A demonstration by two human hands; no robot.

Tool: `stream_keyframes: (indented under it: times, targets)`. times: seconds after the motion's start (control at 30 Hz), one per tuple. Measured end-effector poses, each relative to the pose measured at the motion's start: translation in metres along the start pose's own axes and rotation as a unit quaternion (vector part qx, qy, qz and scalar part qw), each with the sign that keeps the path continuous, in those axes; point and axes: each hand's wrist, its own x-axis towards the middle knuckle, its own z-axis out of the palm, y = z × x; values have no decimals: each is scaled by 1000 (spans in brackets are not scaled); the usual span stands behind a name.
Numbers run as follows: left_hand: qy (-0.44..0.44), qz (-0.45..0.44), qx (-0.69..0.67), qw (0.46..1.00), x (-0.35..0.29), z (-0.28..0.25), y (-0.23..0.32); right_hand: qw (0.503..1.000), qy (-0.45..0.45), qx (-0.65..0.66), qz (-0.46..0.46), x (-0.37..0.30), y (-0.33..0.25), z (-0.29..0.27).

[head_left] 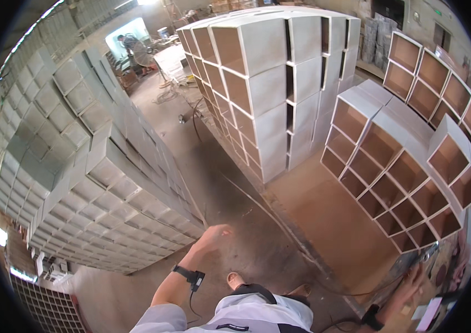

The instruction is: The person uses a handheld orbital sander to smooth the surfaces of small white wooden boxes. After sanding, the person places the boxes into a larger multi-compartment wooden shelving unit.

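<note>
My left hand [216, 237] hangs over the concrete floor, beside the near corner of a low stack of pale boxes [135, 194]. Motion smears its fingers, and I make out nothing in it. A black band with a cable sits on that wrist. At the lower right, my right hand [410, 287] reaches toward a cluttered bench, its fingers stretched out and apart. Just beyond the fingertips lies a small metal tool [428, 253], possibly a spray gun, not touching the hand as far as I can see. A dark band wraps the right wrist too.
A tall stack of white boxes [271, 50] stands ahead. Open-fronted boxes with brown insides [385, 139] are piled at the right. A hose [268, 208] runs along the floor between the stacks. Another person [130, 47] bends near a bright opening at the back.
</note>
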Motion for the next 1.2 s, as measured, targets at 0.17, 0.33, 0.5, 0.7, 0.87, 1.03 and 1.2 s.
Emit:
stream_keyframes:
  times: [0.17,0.33,0.5,0.7,0.87,1.03,1.2]
  targets:
    - [62,54,-54,995,56,-46,-57,988,-144,-62,10,-82,43,101]
    - [104,59,-221,968,125,-84,-83,966,-255,40,26,-208,-60,219]
    - [157,51,-247,955,188,-120,-69,919,-379,107,-2,-260,-111,306]
    - [158,53,-333,928,254,-167,-71,866,-468,175,9,-295,-118,422]
    - [132,76,-345,926,316,-208,-60,879,-437,190,4,-309,-138,505]
    - [122,111,-354,921,365,-234,-32,904,-373,208,-1,-313,-135,563]
    - [136,58,-375,915,400,-236,-45,959,-265,102,-11,-315,-135,591]
